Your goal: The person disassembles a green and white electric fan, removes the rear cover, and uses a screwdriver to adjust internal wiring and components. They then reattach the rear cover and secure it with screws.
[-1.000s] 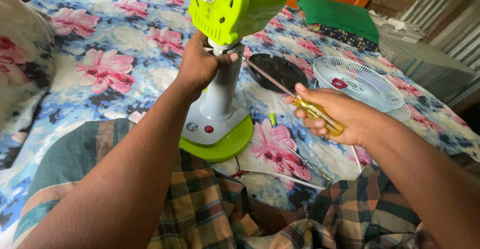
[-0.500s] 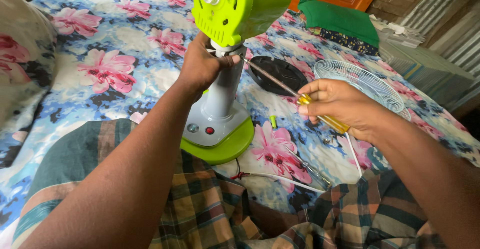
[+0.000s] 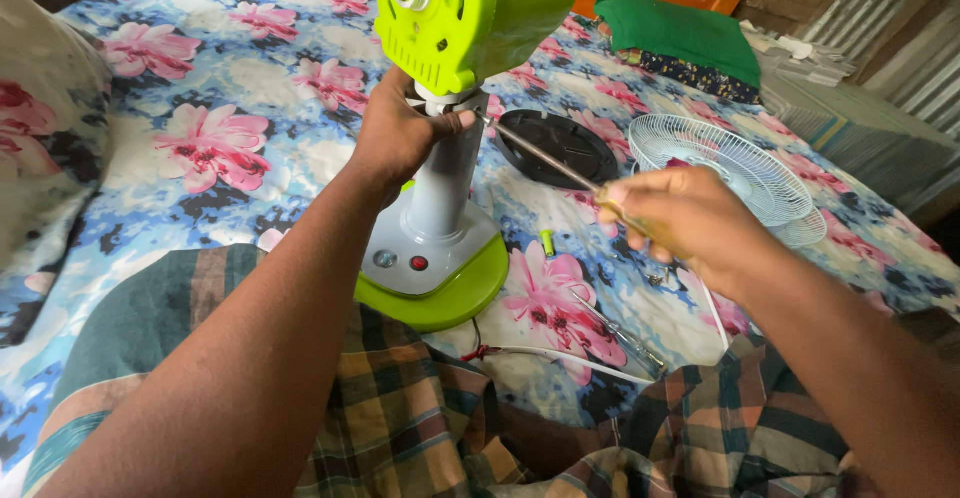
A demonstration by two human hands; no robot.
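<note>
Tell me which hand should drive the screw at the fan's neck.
Right. The right hand holds the screwdriver, its tip at the neck joint of the fan. The left hand grips that neck, steadying it.

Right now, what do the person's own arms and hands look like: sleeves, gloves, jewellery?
Both forearms are bare up to the frame edge, with no sleeves in view. The left hand and right hand wear no gloves; no rings, watch or bands show on the visible sides.

We see bright, even daylight; soft shadows lie under the fan base (image 3: 432, 276); edges bend slightly; focus stays sharp.
</note>
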